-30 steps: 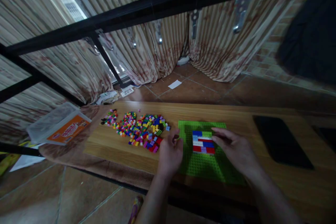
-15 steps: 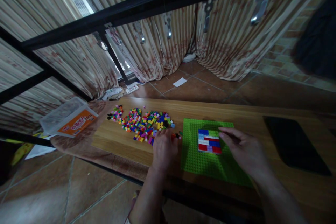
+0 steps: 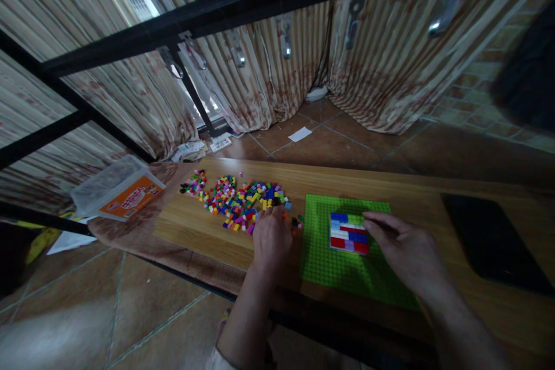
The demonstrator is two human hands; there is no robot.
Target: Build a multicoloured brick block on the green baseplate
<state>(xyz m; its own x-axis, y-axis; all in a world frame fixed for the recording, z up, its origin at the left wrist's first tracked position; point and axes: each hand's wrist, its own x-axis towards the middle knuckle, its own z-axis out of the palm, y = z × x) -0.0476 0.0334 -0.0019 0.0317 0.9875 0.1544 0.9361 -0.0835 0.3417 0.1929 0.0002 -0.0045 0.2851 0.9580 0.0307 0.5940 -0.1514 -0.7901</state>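
Note:
My left hand [image 3: 272, 234] is bent down at the right end of a pile of small toy building bricks [image 3: 234, 202]. Its back faces me and hides the fingertips. On the green baseplate [image 3: 318, 266] is a flat rectangular block of bricks [image 3: 349, 235] in blue, white, red, purple and green rows. My right hand [image 3: 405, 245] reaches over the plate from the right, thumb and forefinger pinched together at the block's far right corner. What lies between those fingertips, if anything, is too small to make out.
A dark flat tablet-like slab [image 3: 494, 243] lies on the wooden board [image 3: 186, 231] at the right. To the left stands a clear plastic tub [image 3: 117, 185] with an orange label. A black metal rail [image 3: 234, 3] crosses before the curtains [image 3: 277, 81].
The whole view has shifted slightly to the right. Both hands keep nearly the same places, the left at the brick pile and the right beside the block.

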